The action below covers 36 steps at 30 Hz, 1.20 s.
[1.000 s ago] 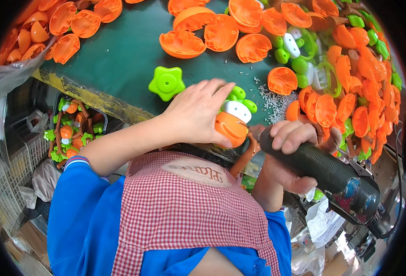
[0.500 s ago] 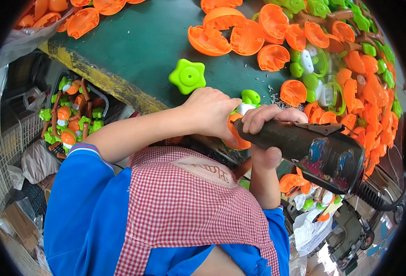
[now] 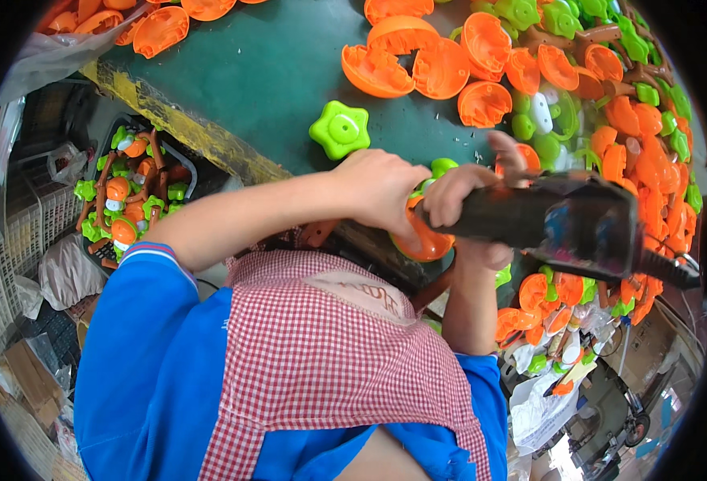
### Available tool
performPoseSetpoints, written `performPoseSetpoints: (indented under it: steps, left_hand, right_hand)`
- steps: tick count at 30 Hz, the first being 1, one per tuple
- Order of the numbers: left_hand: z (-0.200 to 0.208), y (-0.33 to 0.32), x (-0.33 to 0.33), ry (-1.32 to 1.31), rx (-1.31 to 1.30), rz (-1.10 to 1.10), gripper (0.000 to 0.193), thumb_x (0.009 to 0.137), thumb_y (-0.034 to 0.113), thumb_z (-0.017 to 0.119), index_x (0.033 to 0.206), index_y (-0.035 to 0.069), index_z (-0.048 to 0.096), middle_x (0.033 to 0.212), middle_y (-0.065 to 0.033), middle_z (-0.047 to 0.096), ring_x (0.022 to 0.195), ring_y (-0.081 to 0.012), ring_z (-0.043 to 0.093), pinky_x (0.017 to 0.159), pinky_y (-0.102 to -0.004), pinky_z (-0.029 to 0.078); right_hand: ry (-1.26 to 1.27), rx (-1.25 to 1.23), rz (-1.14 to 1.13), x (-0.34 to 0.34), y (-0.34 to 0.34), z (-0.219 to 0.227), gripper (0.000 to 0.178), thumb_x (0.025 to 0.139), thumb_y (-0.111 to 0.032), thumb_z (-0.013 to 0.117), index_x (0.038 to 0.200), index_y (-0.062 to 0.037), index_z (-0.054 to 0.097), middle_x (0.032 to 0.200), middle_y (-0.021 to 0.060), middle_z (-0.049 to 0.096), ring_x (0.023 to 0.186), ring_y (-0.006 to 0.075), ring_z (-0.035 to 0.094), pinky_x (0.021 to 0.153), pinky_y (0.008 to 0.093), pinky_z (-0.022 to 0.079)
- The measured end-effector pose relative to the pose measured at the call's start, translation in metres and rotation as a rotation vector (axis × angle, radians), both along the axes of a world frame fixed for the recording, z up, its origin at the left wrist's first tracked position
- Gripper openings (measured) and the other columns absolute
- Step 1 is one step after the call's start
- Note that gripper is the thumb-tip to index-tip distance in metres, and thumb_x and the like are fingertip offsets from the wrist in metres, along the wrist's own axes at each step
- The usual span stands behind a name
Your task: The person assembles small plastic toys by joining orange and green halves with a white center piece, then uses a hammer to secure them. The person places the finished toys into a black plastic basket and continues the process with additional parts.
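My left hand (image 3: pixel 379 191) is closed around a rounded orange toy part (image 3: pixel 427 242) at the table's near edge. A bit of a green piece (image 3: pixel 443 167) shows just beyond that part. In my right hand (image 3: pixel 467 197) is a black power screwdriver (image 3: pixel 530 223), lying nearly level and blurred by motion. Its front end meets the orange part, though my fingers hide the exact contact. One finger of the right hand sticks up off the tool's body. A green star-shaped piece (image 3: pixel 341 130) lies on the table just beyond my left hand.
Orange half shells (image 3: pixel 442 68) lie on the dark green table (image 3: pixel 241 88). A large heap of orange, green and brown parts (image 3: pixel 658 176) covers the right side. At lower left stands a crate of assembled toys (image 3: pixel 133 188). The screwdriver's cable (image 3: pixel 674 271) trails right.
The screwdriver's rear end has swung up and away from me, bringing it nearer level. A finger of my right hand has lifted. My left hand keeps hold of the orange part.
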<state>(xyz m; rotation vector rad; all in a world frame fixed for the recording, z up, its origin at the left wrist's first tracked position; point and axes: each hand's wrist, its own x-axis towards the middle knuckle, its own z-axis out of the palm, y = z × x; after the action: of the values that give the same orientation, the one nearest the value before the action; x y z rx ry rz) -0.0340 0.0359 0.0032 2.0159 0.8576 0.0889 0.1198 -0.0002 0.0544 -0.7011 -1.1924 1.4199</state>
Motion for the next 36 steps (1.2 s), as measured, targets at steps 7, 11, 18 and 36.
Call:
performPoseSetpoints:
  steps: [7,11,18,36]
  left_hand:
    - [0.034,0.051,0.014,0.051,-0.283,-0.078,0.081,0.076,0.076,0.06,0.129,0.015,0.062,0.09,-0.0124,0.07,0.075,-0.0248,0.069,0.065,-0.0353,0.055]
    - [0.055,0.06,0.01,0.084,-0.31,-0.12,0.087,0.074,0.084,0.052,0.122,0.013,0.067,0.084,-0.0071,0.066,0.062,-0.0171,0.059,0.055,-0.0287,0.05]
    - [0.095,0.029,-0.145,-0.261,0.254,0.227,0.061,0.086,0.059,0.06,0.126,0.014,0.065,0.103,-0.0095,0.072,0.087,-0.021,0.07,0.079,-0.0324,0.054]
    - [-0.095,-0.298,-0.571,0.674,-0.321,2.373,0.096,0.08,0.082,0.041,0.129,0.002,0.059,0.132,-0.0222,0.058,0.124,-0.0317,0.055,0.101,-0.0447,0.043]
  right_hand:
    - [0.372,0.366,-0.285,0.098,-0.066,0.086,0.084,0.079,-0.052,0.073,0.14,-0.0054,0.04,0.074,0.0007,0.051,0.062,0.0105,0.05,0.062,0.0272,0.038]
    - [0.253,0.358,-0.46,0.126,-0.098,0.085,0.082,0.079,-0.051,0.073,0.139,-0.0062,0.041,0.075,0.0006,0.051,0.063,0.0103,0.048,0.064,0.0274,0.038]
    - [0.167,0.164,-0.76,0.162,-0.11,0.026,0.065,0.078,-0.058,0.065,0.1,0.0,0.048,0.081,0.0067,0.047,0.074,0.0187,0.046,0.069,0.0339,0.039]
    - [-0.095,-0.05,-0.909,0.226,-0.119,-0.034,0.046,0.094,-0.045,0.053,0.1,0.0014,0.054,0.094,0.0126,0.053,0.089,0.0273,0.053,0.07,0.0428,0.048]
